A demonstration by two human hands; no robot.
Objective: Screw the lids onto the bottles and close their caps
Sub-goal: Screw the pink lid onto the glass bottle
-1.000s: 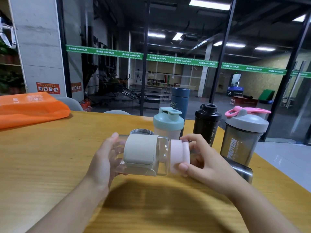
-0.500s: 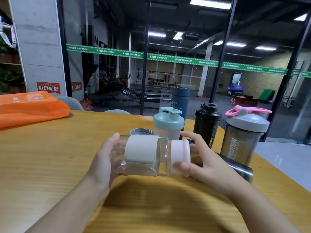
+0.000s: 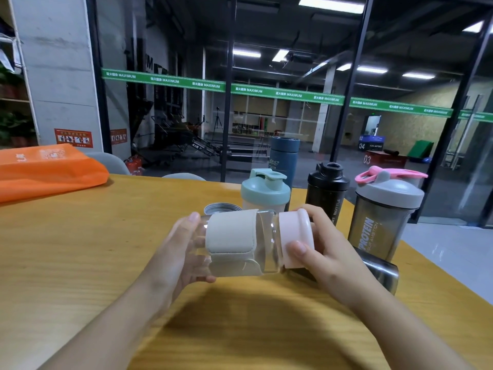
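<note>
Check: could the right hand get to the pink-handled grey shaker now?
Probably not yet: the right hand grips the pink lid of the clear bottle. The shaker stands unobstructed just beyond.

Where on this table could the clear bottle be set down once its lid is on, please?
Bare table lies left of the left hand, below the orange bag, and near the front edge. The right side is crowded by the teal shaker, black bottle and grey shaker.
</note>
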